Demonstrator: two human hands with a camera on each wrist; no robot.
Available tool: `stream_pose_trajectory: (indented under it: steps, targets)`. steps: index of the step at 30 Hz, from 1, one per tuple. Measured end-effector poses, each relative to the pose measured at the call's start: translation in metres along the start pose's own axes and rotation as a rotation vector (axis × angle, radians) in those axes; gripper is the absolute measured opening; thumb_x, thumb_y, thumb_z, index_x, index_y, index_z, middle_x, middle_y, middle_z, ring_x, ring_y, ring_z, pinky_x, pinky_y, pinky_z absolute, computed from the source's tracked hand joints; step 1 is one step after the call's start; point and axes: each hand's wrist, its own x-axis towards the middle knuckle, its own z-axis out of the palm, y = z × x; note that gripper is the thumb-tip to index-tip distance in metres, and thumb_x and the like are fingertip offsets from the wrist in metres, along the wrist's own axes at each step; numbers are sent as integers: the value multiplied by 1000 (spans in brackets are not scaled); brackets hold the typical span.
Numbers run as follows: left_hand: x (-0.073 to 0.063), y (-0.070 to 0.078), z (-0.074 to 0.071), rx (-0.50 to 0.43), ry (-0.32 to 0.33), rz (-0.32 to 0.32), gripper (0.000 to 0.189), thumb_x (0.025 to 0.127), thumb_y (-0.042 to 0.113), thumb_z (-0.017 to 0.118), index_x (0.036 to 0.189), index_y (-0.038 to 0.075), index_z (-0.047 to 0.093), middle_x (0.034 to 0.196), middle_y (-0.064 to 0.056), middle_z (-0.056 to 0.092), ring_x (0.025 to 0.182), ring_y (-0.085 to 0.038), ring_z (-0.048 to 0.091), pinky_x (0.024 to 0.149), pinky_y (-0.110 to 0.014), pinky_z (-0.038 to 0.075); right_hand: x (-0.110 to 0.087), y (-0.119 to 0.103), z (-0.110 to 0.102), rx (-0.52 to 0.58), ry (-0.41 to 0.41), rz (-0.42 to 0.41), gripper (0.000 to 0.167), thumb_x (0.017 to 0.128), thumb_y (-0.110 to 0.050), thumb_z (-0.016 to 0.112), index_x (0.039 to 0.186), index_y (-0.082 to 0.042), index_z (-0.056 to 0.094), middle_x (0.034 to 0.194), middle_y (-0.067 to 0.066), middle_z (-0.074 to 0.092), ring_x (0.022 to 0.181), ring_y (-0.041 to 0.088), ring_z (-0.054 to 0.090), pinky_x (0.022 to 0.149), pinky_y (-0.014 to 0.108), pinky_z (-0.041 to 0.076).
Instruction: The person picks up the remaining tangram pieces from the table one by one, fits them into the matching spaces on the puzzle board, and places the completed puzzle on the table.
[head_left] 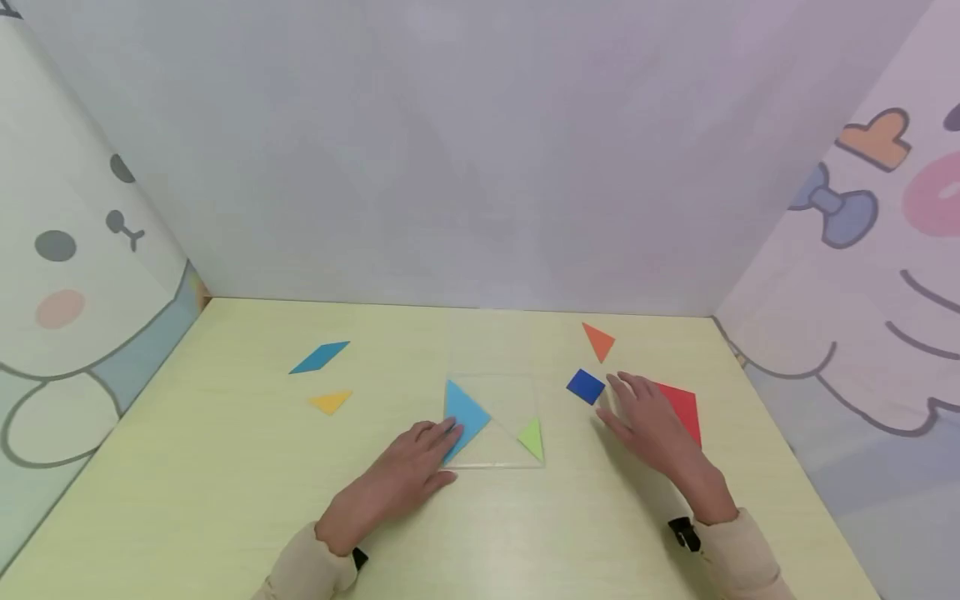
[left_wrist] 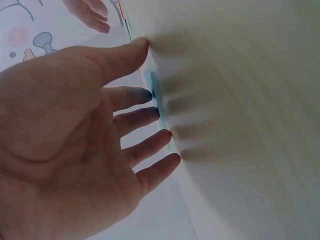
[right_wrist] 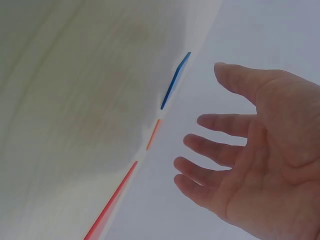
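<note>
A clear square tray (head_left: 495, 466) lies on the table, with a light blue triangle (head_left: 465, 414) along its left side and a small green triangle (head_left: 532, 440) in its lower right corner. My left hand (head_left: 408, 467) rests its fingertips on the light blue triangle, fingers spread and nearly straight; the left wrist view shows the fingertips at that piece (left_wrist: 154, 82). Above the table, my right hand (head_left: 648, 421) hovers with loosely bent fingers and nothing held. Just left of its fingertips lies a dark blue square (head_left: 585, 387). Under that hand, a red triangle (head_left: 681, 407) is partly hidden.
An orange triangle (head_left: 600, 341) lies at the back right. On the left side are a blue parallelogram (head_left: 320, 357) and a yellow triangle (head_left: 331, 402). A pale wall (head_left: 465, 167) closes off the table's far edge, with cartoon-printed panels on both sides.
</note>
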Motion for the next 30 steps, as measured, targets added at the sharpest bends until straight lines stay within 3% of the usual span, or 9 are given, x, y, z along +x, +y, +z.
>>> stream_pose_trajectory:
  steps: [10, 23, 30]
  targets:
    - [1, -1, 4, 138, 54, 28, 49, 103, 18, 63, 145, -3, 52, 148, -18, 53, 128, -36, 53, 102, -49, 49, 2, 15, -6, 32, 26, 18, 51, 95, -16, 75, 134, 10, 58, 134, 34, 56, 125, 53, 51, 101, 64, 46]
    - [4, -2, 5, 189, 75, 67, 48, 102, 21, 65, 143, -2, 55, 144, -17, 56, 126, -35, 56, 100, -48, 51, -2, 43, -10, 24, 18, 36, 44, 95, -12, 73, 129, 13, 59, 124, 35, 60, 116, 55, 55, 99, 66, 45]
    - [5, -2, 3, 191, 87, 77, 47, 101, 19, 66, 141, -3, 57, 143, -18, 57, 124, -35, 56, 99, -47, 51, -5, 60, -11, 50, -46, 153, 45, 96, -16, 72, 129, 10, 58, 123, 36, 58, 107, 51, 55, 87, 63, 51]
